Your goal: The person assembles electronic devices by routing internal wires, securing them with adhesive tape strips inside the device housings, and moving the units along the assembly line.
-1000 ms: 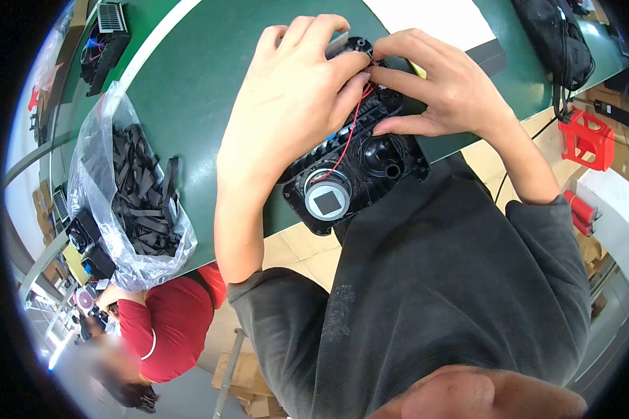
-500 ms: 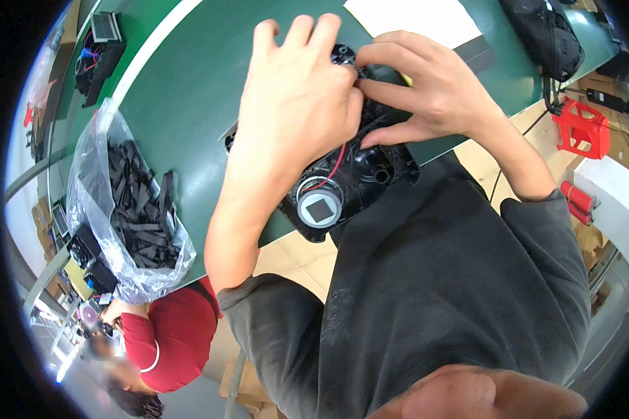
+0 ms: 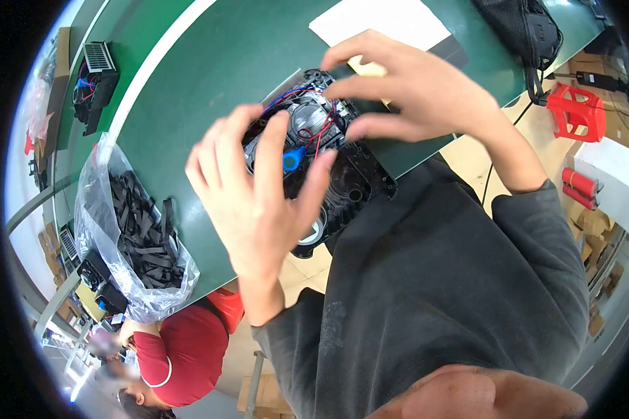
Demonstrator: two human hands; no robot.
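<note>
A black plastic housing lies at the table edge, its inside facing up, with red and blue wires running over a silvery round part. Over its left side is my left hand, fingers spread. A small blue round piece shows beside that hand's thumb. At the housing's upper right, my right hand has its fingers and thumb apart, close to the wires; contact with them cannot be made out. The lower round grey part is largely covered by my left hand.
A clear bag of black strips lies on the green table at left. Behind it sits another wired black unit. White paper and a black bag lie farther back. A person in red is at lower left.
My left hand has come off the upper housing, down and left, its fingers spreading. My right hand's fingers have parted. The wires, silvery part and blue piece are now exposed.
</note>
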